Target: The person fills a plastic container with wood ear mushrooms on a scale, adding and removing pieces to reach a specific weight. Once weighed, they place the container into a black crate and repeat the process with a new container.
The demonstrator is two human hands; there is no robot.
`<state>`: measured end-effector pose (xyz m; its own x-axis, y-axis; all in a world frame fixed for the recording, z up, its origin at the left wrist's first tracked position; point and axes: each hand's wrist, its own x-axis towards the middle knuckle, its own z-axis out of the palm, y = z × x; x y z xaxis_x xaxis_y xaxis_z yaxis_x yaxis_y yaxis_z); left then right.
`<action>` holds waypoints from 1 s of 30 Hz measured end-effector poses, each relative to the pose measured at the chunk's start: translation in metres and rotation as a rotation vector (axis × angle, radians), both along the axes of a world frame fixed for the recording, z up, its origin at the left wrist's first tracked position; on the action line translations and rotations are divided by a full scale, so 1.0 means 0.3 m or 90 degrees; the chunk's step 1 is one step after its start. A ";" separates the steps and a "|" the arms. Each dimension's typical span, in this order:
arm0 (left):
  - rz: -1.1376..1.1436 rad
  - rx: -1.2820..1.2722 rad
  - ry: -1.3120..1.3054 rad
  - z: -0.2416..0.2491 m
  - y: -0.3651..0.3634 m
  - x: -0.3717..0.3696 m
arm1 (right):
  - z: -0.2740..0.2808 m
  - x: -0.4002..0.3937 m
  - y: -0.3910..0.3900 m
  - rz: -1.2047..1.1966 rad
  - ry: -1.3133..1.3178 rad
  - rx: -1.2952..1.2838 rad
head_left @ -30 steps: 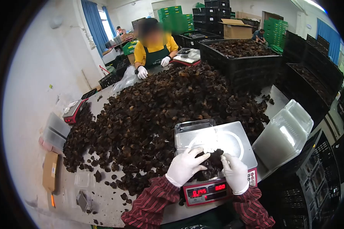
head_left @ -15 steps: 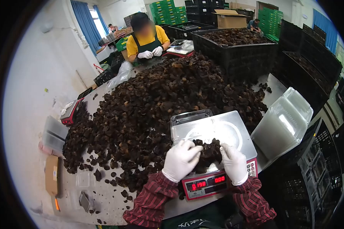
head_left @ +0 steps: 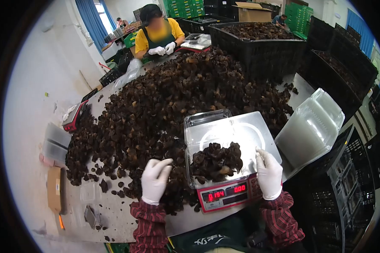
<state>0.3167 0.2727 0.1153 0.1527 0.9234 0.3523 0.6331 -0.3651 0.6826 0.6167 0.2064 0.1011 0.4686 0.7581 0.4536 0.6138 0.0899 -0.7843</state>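
I have my left hand (head_left: 155,179) at the lower middle of the frame, gloved in white, over the near edge of the pile (head_left: 164,105) of dark pieces. Its fingers are curled; I cannot tell whether the tips meet or pinch anything. My right hand (head_left: 269,175) is just beside the right edge of the scale (head_left: 251,137), its fingers pointing up, and I cannot make out whether they are apart or together.

The clear box (head_left: 188,168) sits on the scale between both hands, right of centre, with a heap of dark pieces (head_left: 217,162) in its near part. I read 0.194 and 0.00 in red on the display (head_left: 224,192).

A stack of clear boxes (head_left: 310,126) stands right of the scale. The pile spreads over the counter (head_left: 122,219) through the middle of the frame. At upper left a co-worker (head_left: 161,40) in a yellow top has both gloved hands close together; a black crate (head_left: 261,57) at upper right holds more dark pieces.
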 end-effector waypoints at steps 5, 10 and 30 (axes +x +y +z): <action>0.121 0.054 0.296 -0.225 -0.090 -0.231 | 0.004 -0.001 -0.025 0.023 -0.108 0.025; 0.063 0.072 0.130 -0.092 -0.138 -0.099 | 0.056 -0.066 -0.056 0.141 -0.091 -0.028; -0.078 -0.266 -0.556 0.048 -0.191 0.159 | 0.287 -0.264 0.003 0.414 0.132 -0.098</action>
<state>0.3645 0.2153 0.1297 0.0976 0.9946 0.0345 -0.1834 -0.0161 0.9829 0.5375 0.2073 0.1873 -0.0368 0.9624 0.2691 0.3088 0.2671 -0.9129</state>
